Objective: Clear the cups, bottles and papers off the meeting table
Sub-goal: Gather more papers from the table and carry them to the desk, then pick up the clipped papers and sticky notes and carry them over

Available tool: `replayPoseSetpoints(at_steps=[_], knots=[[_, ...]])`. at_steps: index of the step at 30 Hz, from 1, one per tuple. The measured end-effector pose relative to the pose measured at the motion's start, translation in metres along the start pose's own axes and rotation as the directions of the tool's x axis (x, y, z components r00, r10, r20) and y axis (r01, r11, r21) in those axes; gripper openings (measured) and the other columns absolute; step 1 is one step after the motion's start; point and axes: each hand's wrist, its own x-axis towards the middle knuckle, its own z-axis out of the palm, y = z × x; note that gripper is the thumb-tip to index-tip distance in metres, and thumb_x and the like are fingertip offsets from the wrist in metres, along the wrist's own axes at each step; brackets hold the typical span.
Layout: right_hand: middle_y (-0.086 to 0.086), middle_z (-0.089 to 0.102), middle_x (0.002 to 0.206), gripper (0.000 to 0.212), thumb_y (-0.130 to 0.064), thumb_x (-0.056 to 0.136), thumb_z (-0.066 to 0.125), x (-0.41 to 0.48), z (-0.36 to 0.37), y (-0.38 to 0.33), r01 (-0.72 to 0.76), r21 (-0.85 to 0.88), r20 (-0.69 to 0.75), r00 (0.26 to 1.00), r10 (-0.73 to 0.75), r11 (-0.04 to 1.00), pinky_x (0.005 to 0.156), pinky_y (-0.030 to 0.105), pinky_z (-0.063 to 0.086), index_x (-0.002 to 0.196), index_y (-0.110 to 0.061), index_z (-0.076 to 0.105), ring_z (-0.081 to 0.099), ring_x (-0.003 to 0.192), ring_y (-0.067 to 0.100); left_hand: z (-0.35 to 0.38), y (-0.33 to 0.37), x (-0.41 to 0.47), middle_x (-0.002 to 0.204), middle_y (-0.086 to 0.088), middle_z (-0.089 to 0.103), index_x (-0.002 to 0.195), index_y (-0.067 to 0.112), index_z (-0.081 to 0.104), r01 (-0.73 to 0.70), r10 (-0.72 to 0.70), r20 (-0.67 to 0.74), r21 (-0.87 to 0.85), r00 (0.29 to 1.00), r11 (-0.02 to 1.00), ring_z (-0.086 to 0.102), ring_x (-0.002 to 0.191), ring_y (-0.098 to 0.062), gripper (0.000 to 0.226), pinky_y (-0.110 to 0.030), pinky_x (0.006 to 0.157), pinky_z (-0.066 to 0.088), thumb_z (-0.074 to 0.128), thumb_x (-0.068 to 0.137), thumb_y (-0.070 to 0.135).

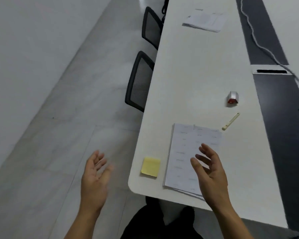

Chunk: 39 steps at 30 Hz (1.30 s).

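Right at the near corner of the white meeting table (197, 75), a clipped stack of printed papers (185, 152) lies flat, its lower edge close to the table's rounded end. Just to its left sits a yellow sticky-note pad (150, 166), apart from the stack and near the table's edge. The right hand (210, 173) hovers over the lower right part of the stack with its fingers spread and loosely straight, holding nothing; whether it touches the paper cannot be told. The left hand (95, 176) is off the table, over the grey floor (41, 152), palm turned inward, fingers relaxed and apart, also holding nothing. Beyond the stack, a cream-coloured pen (230, 121) lies at a slant, and a small silver and red object (233, 99) stands a little farther up. At the far end of the table a second pile of papers (205, 22) lies flat. Two black mesh chairs (140, 81) are tucked along the table's left side, and a pale cable (255, 37) runs over the dark strip on the right.
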Motion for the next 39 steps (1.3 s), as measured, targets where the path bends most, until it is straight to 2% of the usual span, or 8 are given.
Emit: replayPoseSetpoints(at_steps=[6,10,14,17,21,25,34,39], knots=[[-0.028,0.050,0.131,0.045,-0.035,0.093,0.063,-0.009,0.084,-0.008,0.031,-0.054,0.218,0.976,-0.019,0.998,0.093,0.022,0.045,0.131,-0.051,0.046,0.053,0.116,-0.008,-0.076,-0.019,-0.008,0.135,0.008,0.056,0.142,0.025,0.044,0.067,-0.066,-0.162,-0.003,0.984,0.998,0.057,0.122,-0.009,0.058,-0.024,0.091,0.045,0.064,0.092,0.004],[-0.025,0.055,0.131,0.041,-0.030,0.094,0.063,-0.010,0.146,-0.031,0.122,-0.109,0.328,0.941,-0.080,0.986,0.091,0.018,0.045,0.132,-0.042,0.052,0.053,0.118,-0.008,-0.128,-0.023,0.027,0.132,0.008,0.059,0.140,0.025,0.047,0.039,-0.059,-0.260,-0.079,0.964,0.996,0.058,0.121,-0.007,0.055,-0.033,0.100,0.045,0.063,0.092,0.003],[-0.023,0.056,0.129,0.041,-0.030,0.094,0.063,0.001,0.227,-0.047,0.205,-0.177,0.355,0.926,-0.132,0.963,0.084,0.010,0.046,0.134,-0.035,0.054,0.054,0.117,-0.008,-0.181,-0.039,0.082,0.128,0.014,0.062,0.123,0.039,0.056,0.028,-0.073,-0.280,-0.159,0.957,0.987,0.058,0.119,-0.004,0.046,-0.032,0.097,0.046,0.065,0.092,0.006],[-0.017,0.058,0.130,0.046,-0.033,0.091,0.063,0.009,0.299,-0.059,0.197,-0.179,0.315,0.940,-0.134,0.964,0.084,0.008,0.046,0.135,-0.033,0.053,0.055,0.115,-0.006,-0.228,-0.051,0.136,0.128,0.012,0.063,0.122,0.039,0.057,0.047,-0.095,-0.232,-0.202,0.968,0.978,0.059,0.119,-0.005,0.047,-0.031,0.097,0.046,0.065,0.091,0.004],[-0.018,0.057,0.131,0.065,-0.045,0.082,0.061,0.031,0.381,-0.097,0.238,-0.178,0.305,0.936,-0.176,0.955,0.093,0.021,0.049,0.143,-0.032,0.043,0.055,0.119,-0.003,-0.276,-0.047,0.217,0.126,0.008,0.065,0.133,0.029,0.054,0.021,-0.062,-0.188,-0.211,0.980,0.977,0.060,0.119,-0.008,0.050,-0.029,0.096,0.046,0.064,0.091,0.004],[-0.020,0.053,0.135,0.064,-0.046,0.084,0.059,0.066,0.421,-0.137,0.278,-0.185,0.225,0.946,-0.234,0.943,0.092,0.019,0.046,0.144,-0.036,0.039,0.052,0.122,-0.004,-0.288,-0.015,0.303,0.124,0.008,0.065,0.135,0.026,0.053,-0.020,0.002,-0.091,-0.195,0.996,0.981,0.061,0.117,-0.008,0.050,-0.034,0.099,0.046,0.064,0.091,0.004],[-0.021,0.054,0.131,0.047,-0.028,0.093,0.064,0.205,0.460,-0.141,0.120,-0.101,-0.115,0.985,-0.131,0.988,0.092,0.021,0.049,0.136,-0.040,0.047,0.053,0.119,-0.006,-0.193,0.046,0.506,0.121,0.008,0.066,0.134,0.029,0.053,-0.100,0.110,0.210,-0.061,0.971,0.993,0.061,0.116,-0.010,0.048,-0.036,0.099,0.048,0.063,0.093,0.007],[-0.017,0.055,0.132,0.048,-0.026,0.093,0.065,0.343,0.504,-0.161,0.045,-0.022,-0.170,0.984,-0.048,0.999,0.094,0.029,0.053,0.138,-0.033,0.050,0.054,0.119,-0.003,-0.137,0.091,0.631,0.120,0.007,0.066,0.131,0.033,0.054,-0.094,0.094,0.255,-0.011,0.962,0.995,0.062,0.115,-0.008,0.046,-0.040,0.102,0.048,0.064,0.093,0.009]])
